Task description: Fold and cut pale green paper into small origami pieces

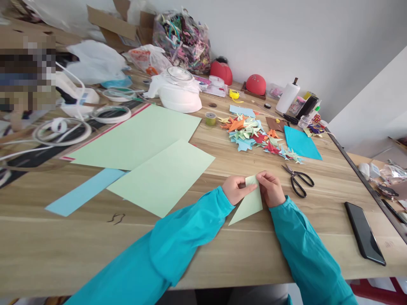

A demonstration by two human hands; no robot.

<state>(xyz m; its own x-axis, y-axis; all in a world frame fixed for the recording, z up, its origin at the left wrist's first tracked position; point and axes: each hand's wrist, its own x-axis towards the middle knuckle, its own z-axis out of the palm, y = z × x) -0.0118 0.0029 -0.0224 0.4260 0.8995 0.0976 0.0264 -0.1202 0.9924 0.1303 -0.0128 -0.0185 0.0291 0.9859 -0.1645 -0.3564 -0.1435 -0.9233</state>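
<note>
Head view: left hand (234, 189) and right hand (272, 189) side by side over the near middle of the table (222, 250), thumbs and forefingers drawn narrow and pinched on the top corner of a paper triangle (248, 206), pale green and folded. Top corner of the triangle between the fingertips of both hands; long point trailing down from the fingers toward the left wrist, flat on the wood. Number of layers under the fingers: cannot tell. Right of the right-hand fingers, near but apart: scissors (298, 180), handles toward the near side. Further right, well apart from the fingers: phone (364, 232), screen dark, close to the table edge. Left of the left-hand fingers: large green sheet (162, 178), with a blue strip (84, 191) beyond it. Ahead of the fingertips, well apart: pile of folded paper shapes (254, 135) in mixed colours, blue sheet (301, 143) just beside it. Hazards, judged from this position: uneven pinch pressure between the two hands, with likely slip of the layers and a crooked fold line; grip confined to one corner, with possible rotation of the whole triangle on the smooth wood; long point unsupported, with possible lift or twist; sleeve cuffs close over the paper, with possible drag on its lower edge; scissors near the right wrist, with possible knock on any outward sweep.
</note>
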